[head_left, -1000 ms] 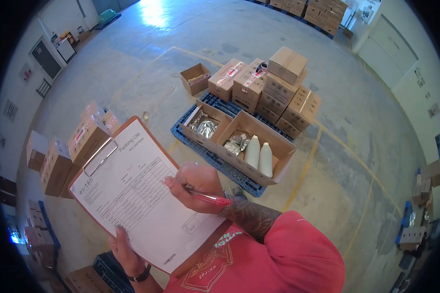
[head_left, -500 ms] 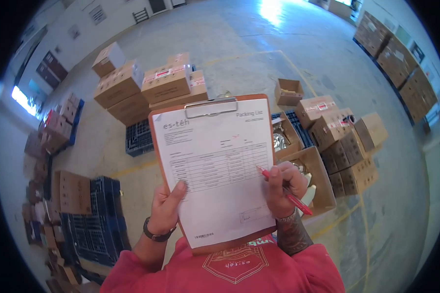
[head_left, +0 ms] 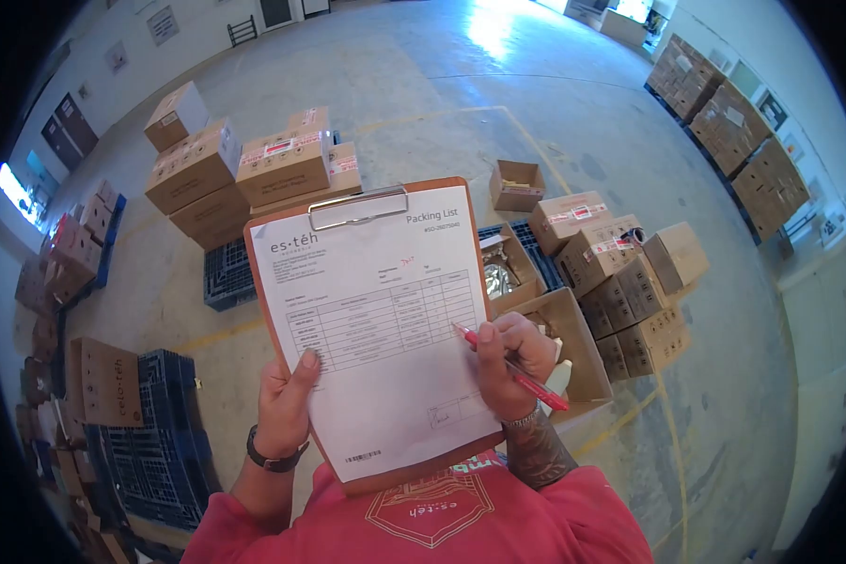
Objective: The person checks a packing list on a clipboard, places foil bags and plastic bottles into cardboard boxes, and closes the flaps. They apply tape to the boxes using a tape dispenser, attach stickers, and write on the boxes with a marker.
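A brown clipboard is held up before my chest, its metal clip pinning a packing list with a printed table. My left hand grips the clipboard's left edge, thumb on the paper and fingers hidden behind. A red pen is pinched in my right hand, which rests at the board's right edge. The pen tip points at the table's right-hand columns. Red handwriting shows near the middle of the page's upper half.
Behind the clipboard, an open carton holds white bottles. Stacked cardboard boxes stand ahead left, more boxes to the right. A blue pallet with an upright carton is at lower left. Loaded pallets line the right wall.
The clipboard, both hands and the surroundings have shifted left in view. The grip on board and pen is the same, with the pen tip still over the table.
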Demonstrator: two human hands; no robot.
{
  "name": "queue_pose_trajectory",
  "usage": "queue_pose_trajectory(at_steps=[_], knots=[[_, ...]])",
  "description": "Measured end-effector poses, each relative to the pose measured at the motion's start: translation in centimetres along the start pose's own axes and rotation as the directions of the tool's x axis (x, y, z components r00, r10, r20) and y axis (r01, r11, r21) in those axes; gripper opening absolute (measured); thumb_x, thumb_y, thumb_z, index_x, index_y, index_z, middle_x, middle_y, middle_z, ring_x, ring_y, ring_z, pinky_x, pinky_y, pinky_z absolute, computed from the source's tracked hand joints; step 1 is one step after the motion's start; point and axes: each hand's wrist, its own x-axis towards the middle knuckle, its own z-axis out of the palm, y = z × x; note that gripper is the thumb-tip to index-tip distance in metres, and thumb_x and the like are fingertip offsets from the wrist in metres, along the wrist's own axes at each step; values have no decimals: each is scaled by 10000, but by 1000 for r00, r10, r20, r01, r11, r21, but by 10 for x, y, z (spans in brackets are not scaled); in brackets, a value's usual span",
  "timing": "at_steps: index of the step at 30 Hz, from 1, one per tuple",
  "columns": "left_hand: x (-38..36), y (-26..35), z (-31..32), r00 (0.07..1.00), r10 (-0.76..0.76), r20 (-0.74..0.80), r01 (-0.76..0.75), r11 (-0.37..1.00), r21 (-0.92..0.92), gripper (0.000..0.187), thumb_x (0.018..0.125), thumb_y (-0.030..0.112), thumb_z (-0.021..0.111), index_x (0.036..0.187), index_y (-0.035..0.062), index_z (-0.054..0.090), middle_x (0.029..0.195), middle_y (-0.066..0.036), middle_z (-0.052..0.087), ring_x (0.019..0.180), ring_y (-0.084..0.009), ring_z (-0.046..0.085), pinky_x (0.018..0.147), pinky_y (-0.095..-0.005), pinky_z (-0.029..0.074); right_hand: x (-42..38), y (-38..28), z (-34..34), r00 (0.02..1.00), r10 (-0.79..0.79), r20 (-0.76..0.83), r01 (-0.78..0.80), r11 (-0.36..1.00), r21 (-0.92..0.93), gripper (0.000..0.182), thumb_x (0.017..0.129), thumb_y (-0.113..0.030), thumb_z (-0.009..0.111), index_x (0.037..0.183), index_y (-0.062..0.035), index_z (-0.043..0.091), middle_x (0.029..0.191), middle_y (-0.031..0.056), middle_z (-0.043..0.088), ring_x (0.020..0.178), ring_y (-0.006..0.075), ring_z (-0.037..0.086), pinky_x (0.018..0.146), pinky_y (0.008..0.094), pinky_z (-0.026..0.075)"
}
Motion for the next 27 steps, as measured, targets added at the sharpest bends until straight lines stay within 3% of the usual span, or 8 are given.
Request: queue_pose_trajectory(at_steps=[10,12,15,16,18,19,21,27], knots=[[6,-5,-11,997,24,75,-21,999,-36,357,1034,171,510,1311,-47,562,1265,-136,646,1116,-172,625,956,-303,483,-6,2,3,998,-15,-58,8,992,-124,297,882,-3,689,678,-49,478,640,86,590,521,158,542,480,301,409],[9,-5,-12,996,49,72,-48,999,-24,361,1033,157,507,1331,-44,543,1283,-138,635,1133,-176,615,968,-307,476,-12,10,4,975,0,-222,1,1000,6,225,952,-22,605,780,-43,462,715,68,572,568,100,519,545,244,435],[14,-11,-21,998,66,-18,-66,998,-4,368,1036,152,501,1345,-45,525,1286,-138,629,1125,-182,612,970,-310,472,-10,8,2,915,54,-399,19,984,176,208,977,-115,601,794,-44,535,658,57,574,554,113,543,518,279,426],[18,-11,-27,999,40,23,-40,999,-6,368,1036,152,501,1345,-45,525,1286,-138,629,1125,-182,612,970,-310,472,-14,11,-1,901,55,-431,9,990,144,208,977,-115,601,794,-44,535,658,57,574,554,113,543,518,279,426],[30,-10,-39,995,56,-86,-51,997,57,374,1040,157,499,1355,-45,511,1277,-133,628,1108,-178,613,957,-309,478,-27,21,-11,933,261,-248,-209,954,217,171,990,-178,594,994,-7,604,737,95,633,631,140,614,593,279,483],[37,-11,-45,999,31,-38,-29,998,54,374,1040,157,499,1355,-45,511,1277,-133,628,1108,-178,613,957,-309,478,-31,22,-10,920,262,-293,-213,959,189,171,990,-178,594,994,-7,604,737,95,633,631,140,614,593,279,483],[50,-13,-52,993,75,-87,-72,997,42,371,1044,169,501,1342,-52,520,1267,-130,629,1087,-167,615,940,-304,483,-35,26,-5,960,266,-92,-277,950,-146,286,986,-203,600,1189,-2,590,871,139,687,768,198,687,686,307,531],[81,-24,-54,997,43,-70,-38,997,64,366,1044,173,506,1318,-67,537,1257,-131,635,1064,-147,613,929,-290,477,-91,28,13,812,583,39,-577,811,-99,287,970,-203,614,1193,-22,596,1014,166,695,901,276,702,767,354,553]])
